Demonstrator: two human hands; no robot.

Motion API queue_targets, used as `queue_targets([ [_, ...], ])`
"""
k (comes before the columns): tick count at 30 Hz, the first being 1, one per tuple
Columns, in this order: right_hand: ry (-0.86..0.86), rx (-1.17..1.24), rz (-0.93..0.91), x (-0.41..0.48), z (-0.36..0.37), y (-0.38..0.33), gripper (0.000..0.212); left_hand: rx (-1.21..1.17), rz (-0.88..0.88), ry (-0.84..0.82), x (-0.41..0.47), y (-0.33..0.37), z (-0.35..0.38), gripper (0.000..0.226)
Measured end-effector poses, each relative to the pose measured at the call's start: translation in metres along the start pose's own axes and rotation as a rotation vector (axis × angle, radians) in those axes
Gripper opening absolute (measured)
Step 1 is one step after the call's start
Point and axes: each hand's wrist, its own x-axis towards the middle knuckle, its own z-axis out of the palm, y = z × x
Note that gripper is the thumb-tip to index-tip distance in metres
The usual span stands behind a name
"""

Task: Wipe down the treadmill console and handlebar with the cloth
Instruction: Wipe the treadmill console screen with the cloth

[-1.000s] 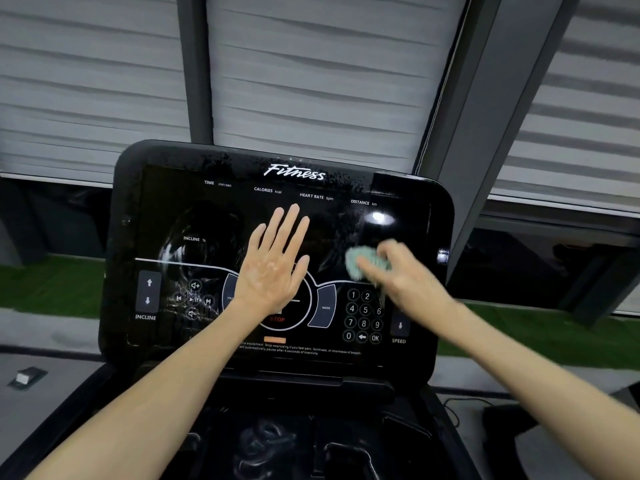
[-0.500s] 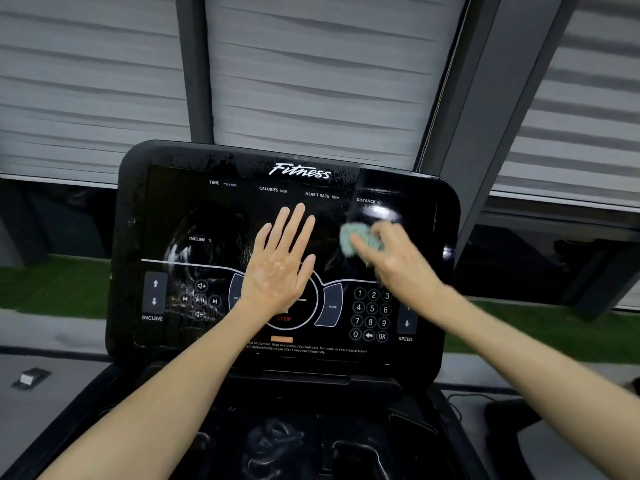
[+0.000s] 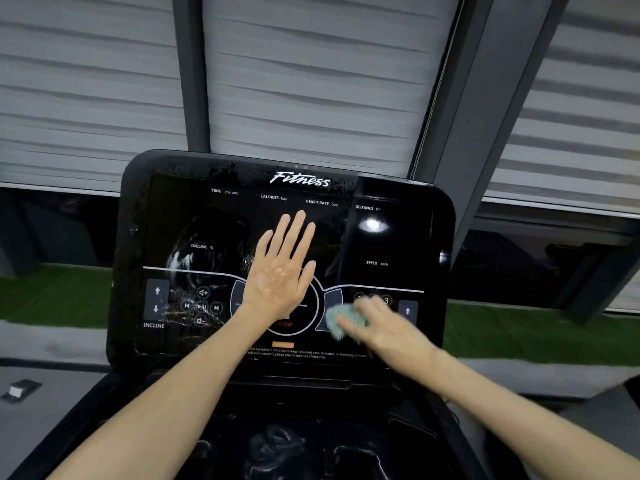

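the treadmill console (image 3: 398, 244) stands tilted back, a glossy black panel with rounded corners and white print: "fitness" along the top edge, time, calories, heart rate and distance below it, incline keys at the lower left corner, a red stop mark low in the middle; the left half of the panel shows smears and droplets, while the right part looks darker and cleaner, with one bright reflection near the upper right corner; the left hand (image 3: 281, 275) lies flat on the middle of the panel, fingers spread and pointing up, holding nothing; the right hand (image 3: 384, 330), blurred, presses a bunched pale green cloth (image 3: 343, 318) against the panel near the lower right corner, over the number keys, fingers closed on it; below the console a dark tray (image 3: 277, 445) is too dim to read; behind, grey slatted blinds (image 3: 311, 81) hang between dark window posts (image 3: 460, 140); a strip of green turf (image 3: 55, 296) runs outside at either side; grey floor (image 3: 52, 396) lies at the lower left.
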Motion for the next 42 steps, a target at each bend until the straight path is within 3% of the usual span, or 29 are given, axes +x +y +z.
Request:
queue_targets([
  [9, 0.307, -0.075, 0.269, 0.113, -0.068, 0.088, 0.047, -0.002, 0.048, 0.060, 0.026, -0.037, -0.025, 0.063],
  [16, 0.404, -0.071, 0.374, 0.132, -0.065, 0.089, 0.051, 0.099, 0.000, 0.015, 0.061, -0.117, -0.049, 0.061],
  [22, 0.273, -0.081, 0.237, 0.077, -0.027, 0.029, 0.063, 0.086, 0.020, -0.018, 0.051, -0.136, -0.047, 0.059],
  [32, -0.068, 0.077, 0.189, -0.019, 0.034, -0.064, 0.078, 0.032, 0.037, 0.053, 0.051, -0.135, -0.040, 0.058],
  [38, -0.018, 0.042, 0.131, 0.006, 0.016, -0.035, 0.081, 0.023, 0.038, 0.063, 0.051, -0.136, -0.039, 0.058],
  [42, 0.132, -0.025, 0.193, 0.056, -0.013, 0.004, 0.050, 0.025, 0.043, 0.069, 0.051, -0.136, -0.038, 0.058],
])
